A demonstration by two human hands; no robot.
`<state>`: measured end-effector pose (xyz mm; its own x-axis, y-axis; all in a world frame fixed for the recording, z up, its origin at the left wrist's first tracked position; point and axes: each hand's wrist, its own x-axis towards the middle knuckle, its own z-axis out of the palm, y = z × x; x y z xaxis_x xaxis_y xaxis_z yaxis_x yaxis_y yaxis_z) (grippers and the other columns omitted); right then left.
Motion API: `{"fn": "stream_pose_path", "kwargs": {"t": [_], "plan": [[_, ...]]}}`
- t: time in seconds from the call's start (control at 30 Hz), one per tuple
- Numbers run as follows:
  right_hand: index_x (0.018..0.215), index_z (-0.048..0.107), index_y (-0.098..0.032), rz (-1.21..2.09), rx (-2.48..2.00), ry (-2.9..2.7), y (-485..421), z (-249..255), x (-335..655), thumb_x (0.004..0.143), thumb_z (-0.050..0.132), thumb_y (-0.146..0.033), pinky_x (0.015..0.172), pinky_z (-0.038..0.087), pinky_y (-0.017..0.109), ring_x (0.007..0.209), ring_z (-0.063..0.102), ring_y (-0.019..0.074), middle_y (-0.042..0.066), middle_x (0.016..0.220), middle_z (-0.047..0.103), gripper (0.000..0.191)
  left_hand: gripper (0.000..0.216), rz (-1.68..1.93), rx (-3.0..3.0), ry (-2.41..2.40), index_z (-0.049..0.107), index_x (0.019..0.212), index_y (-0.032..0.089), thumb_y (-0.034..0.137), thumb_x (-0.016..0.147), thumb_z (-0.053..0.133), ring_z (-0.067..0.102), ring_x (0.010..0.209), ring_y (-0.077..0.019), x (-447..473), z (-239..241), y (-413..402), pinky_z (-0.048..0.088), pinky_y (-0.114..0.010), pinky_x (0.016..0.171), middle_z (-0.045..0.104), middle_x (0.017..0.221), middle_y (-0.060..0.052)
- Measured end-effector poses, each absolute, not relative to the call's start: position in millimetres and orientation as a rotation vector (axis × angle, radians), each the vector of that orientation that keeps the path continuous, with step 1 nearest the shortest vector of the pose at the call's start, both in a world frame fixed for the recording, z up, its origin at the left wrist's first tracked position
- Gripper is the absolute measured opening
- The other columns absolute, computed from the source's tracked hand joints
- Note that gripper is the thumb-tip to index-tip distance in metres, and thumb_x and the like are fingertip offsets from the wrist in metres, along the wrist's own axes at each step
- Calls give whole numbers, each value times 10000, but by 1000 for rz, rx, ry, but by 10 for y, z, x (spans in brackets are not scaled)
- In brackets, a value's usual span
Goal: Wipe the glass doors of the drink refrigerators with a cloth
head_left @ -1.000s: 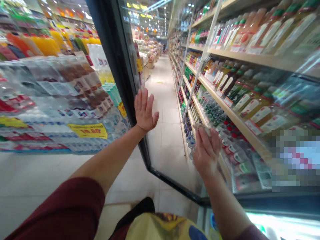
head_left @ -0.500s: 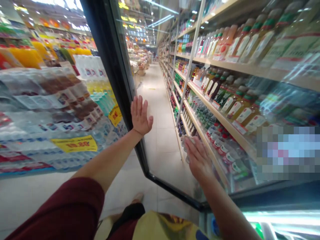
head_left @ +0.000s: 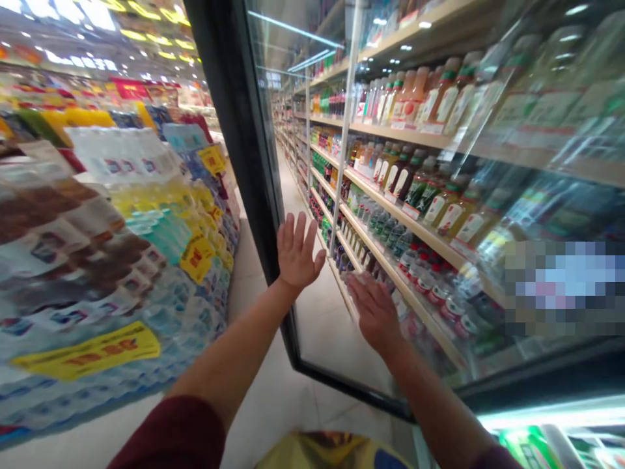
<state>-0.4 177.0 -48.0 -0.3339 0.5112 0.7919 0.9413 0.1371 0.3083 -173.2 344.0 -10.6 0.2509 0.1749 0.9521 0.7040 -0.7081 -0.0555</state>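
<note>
A tall glass cooler door (head_left: 273,111) with a black frame stands swung out in front of me in a shop aisle. My left hand (head_left: 297,253) is open, fingers spread, its palm flat on the glass near the frame's edge. My right hand (head_left: 374,311) is open too and lies flat on the glass lower and to the right. Neither hand holds anything. Through and in the glass I see shelves of drink bottles (head_left: 420,176).
A stacked display of shrink-wrapped bottle packs (head_left: 112,260) with yellow price signs (head_left: 88,355) fills the left. A tiled floor strip (head_left: 273,404) runs between it and the door. A lit cooler shelf (head_left: 551,430) shows at the bottom right. A yellow bag (head_left: 332,453) hangs below me.
The door has swung relative to me and my view has shifted left and forward. Both palms stayed flat on the glass, the left one moving a little right and down.
</note>
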Motion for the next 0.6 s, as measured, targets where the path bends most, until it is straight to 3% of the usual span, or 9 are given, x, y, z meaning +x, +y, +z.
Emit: {"fn": "stream_pose_path", "kwargs": {"t": [0.27, 0.6], "plan": [[1495, 464, -166, -1464, -1419, -1180, 1772, 57, 337, 910, 510, -51, 1162, 406, 605, 1472, 373, 361, 176, 1462, 552, 599, 571, -1539, -2004, -640, 478, 1476, 157, 426, 973, 465, 206, 1538, -297, -1711, -89, 3397, 152, -485, 1268, 469, 1523, -162], [1485, 478, -184, -1562, -1521, -1093, 1883, -348, 304, 905, 528, -81, 1115, 469, 595, 1422, 442, 387, 187, 1436, 571, 591, 617, -1599, -2012, -562, 437, 1507, 148, 385, 946, 535, 213, 1531, -279, -1666, -52, 3456, 161, -464, 1284, 503, 1489, -154]]}}
